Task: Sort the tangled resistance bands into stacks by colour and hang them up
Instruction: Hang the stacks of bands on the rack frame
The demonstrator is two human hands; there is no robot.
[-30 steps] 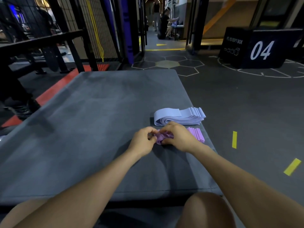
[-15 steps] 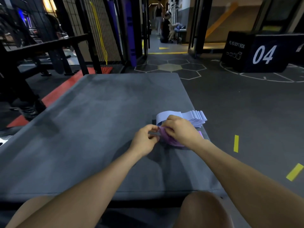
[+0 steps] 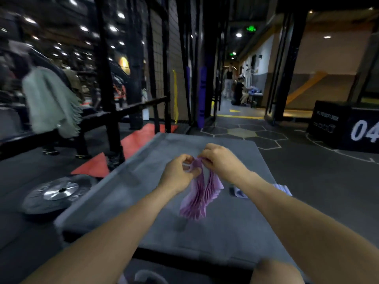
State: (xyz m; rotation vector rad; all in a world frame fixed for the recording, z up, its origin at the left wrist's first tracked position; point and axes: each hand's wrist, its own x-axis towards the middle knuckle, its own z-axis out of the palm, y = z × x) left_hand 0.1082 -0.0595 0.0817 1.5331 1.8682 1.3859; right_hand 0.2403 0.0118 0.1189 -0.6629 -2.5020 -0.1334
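Head view: my left hand (image 3: pixel 178 173) and right hand (image 3: pixel 219 160) grip the purple bands (image 3: pixel 200 196) by their top, loops hanging below, ready for hanging.

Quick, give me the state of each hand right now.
Left hand: fingers curled, pinching the top of the purple bands.
Right hand: fingers curled, pinching the same bunch at its top; the bands hang below, above the grey mat.

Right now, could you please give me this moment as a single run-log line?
left hand: pinching purple bands | right hand: pinching same bunch | bands: lifted, hanging above grey mat | lavender stack: on mat, partly hidden
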